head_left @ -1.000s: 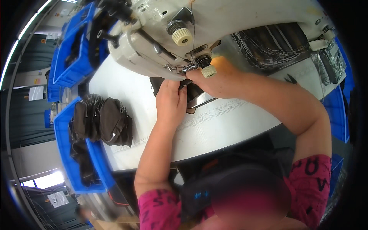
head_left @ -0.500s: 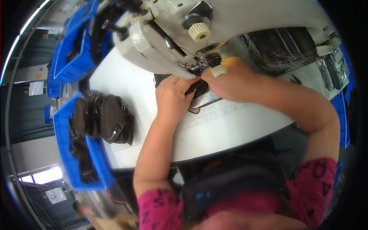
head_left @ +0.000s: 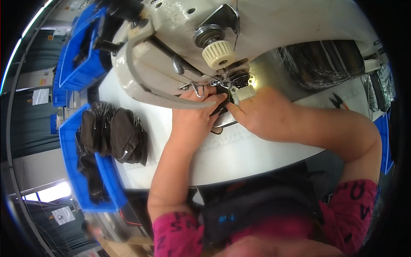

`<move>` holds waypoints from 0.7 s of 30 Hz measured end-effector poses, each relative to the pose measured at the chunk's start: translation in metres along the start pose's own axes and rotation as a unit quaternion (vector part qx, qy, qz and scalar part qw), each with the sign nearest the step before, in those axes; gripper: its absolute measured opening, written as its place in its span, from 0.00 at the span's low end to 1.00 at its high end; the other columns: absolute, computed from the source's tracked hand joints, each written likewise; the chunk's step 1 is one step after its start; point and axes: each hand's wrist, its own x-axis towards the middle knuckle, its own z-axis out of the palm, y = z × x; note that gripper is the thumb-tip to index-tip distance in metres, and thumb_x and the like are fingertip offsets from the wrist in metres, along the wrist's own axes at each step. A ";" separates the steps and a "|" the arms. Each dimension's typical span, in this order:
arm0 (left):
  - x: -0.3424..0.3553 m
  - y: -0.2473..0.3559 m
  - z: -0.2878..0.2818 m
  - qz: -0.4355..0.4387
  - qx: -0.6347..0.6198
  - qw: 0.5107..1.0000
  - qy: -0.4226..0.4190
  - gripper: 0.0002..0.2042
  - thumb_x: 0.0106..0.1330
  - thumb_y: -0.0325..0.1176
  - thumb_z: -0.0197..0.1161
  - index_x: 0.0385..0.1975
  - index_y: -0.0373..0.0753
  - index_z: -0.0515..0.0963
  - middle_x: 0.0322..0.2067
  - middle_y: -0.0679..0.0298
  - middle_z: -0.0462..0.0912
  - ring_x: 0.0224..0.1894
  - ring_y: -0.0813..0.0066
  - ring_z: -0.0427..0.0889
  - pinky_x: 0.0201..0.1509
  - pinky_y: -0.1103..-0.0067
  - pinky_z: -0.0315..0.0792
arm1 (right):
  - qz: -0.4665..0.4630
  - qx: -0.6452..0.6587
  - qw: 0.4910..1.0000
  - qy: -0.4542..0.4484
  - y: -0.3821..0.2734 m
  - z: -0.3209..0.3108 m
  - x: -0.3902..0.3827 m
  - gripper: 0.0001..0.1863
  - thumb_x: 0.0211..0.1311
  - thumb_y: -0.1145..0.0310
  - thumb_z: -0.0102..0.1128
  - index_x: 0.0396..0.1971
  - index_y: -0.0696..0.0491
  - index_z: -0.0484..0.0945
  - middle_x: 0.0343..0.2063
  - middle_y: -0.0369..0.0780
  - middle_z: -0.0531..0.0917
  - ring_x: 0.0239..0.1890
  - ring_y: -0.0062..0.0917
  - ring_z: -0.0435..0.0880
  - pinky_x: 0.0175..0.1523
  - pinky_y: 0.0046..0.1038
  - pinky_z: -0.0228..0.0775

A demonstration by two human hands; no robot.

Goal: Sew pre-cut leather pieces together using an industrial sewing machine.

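Note:
Both my hands are at the needle area of a white sewing machine [head_left: 282, 21]. A small piece of dark fabric [head_left: 220, 106] lies there, mostly hidden by my fingers and the machine head. My left hand [head_left: 192, 118] is on its left side, fingers bent and pressed on it, partly behind the curved white lever. From the right, my right hand [head_left: 265, 115] pinches the near right edge of the fabric, fingertips close to my left thumb. Its other fingers are curled and partly hidden by the cream tension knob [head_left: 246, 93].
Several dark pouches [head_left: 126, 136] are piled at the table's left edge, beside a blue bin [head_left: 109, 180]. On the right lie a stack of dark pieces [head_left: 323, 62] with loose threads and orange-handled snips [head_left: 338, 101]. More blue bins [head_left: 81, 70] stand at the far left.
The view has shifted, so the machine head looks larger and lower. My right hand has drawn toward me, and the snips show more fully. Both hands stay at the dark fabric.

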 end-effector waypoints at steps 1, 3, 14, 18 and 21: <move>0.000 0.001 -0.001 -0.006 -0.002 1.000 -0.008 0.21 0.42 0.26 0.77 0.41 0.46 0.86 0.39 0.69 0.82 0.44 0.66 0.82 0.46 0.71 0.78 | -0.001 0.009 1.000 -0.004 0.000 -0.001 0.000 0.08 0.57 0.71 0.61 0.35 0.57 0.82 0.21 0.37 0.82 0.22 0.27 0.83 0.25 0.30 0.72; 0.000 -0.001 0.003 -0.003 -0.016 1.000 0.005 0.21 0.42 0.26 0.77 0.40 0.45 0.86 0.39 0.69 0.82 0.44 0.66 0.83 0.46 0.71 0.78 | -0.002 0.008 1.000 0.004 0.000 0.001 0.000 0.08 0.57 0.71 0.61 0.35 0.57 0.81 0.22 0.37 0.82 0.23 0.27 0.84 0.25 0.30 0.73; 0.001 0.006 0.006 -0.015 -0.036 0.999 0.013 0.20 0.44 0.22 0.75 0.41 0.45 0.86 0.42 0.70 0.85 0.39 0.62 0.81 0.39 0.70 0.79 | 0.002 0.030 0.999 -0.023 0.001 -0.001 0.001 0.06 0.58 0.71 0.60 0.34 0.56 0.80 0.22 0.38 0.82 0.24 0.29 0.85 0.27 0.32 0.75; -0.003 0.009 0.002 -0.013 -0.003 1.000 -0.007 0.19 0.46 0.26 0.75 0.42 0.44 0.86 0.43 0.70 0.85 0.43 0.65 0.81 0.43 0.71 0.79 | 0.013 0.040 0.999 -0.021 -0.001 0.001 0.002 0.08 0.57 0.71 0.61 0.35 0.57 0.80 0.23 0.38 0.82 0.25 0.29 0.85 0.28 0.32 0.75; -0.001 0.011 0.003 -0.018 0.012 1.000 -0.014 0.18 0.47 0.27 0.74 0.40 0.44 0.85 0.44 0.69 0.85 0.44 0.65 0.82 0.42 0.71 0.79 | 0.015 0.039 0.999 -0.013 -0.001 0.002 0.002 0.09 0.56 0.71 0.62 0.36 0.57 0.81 0.23 0.38 0.82 0.25 0.30 0.85 0.28 0.32 0.75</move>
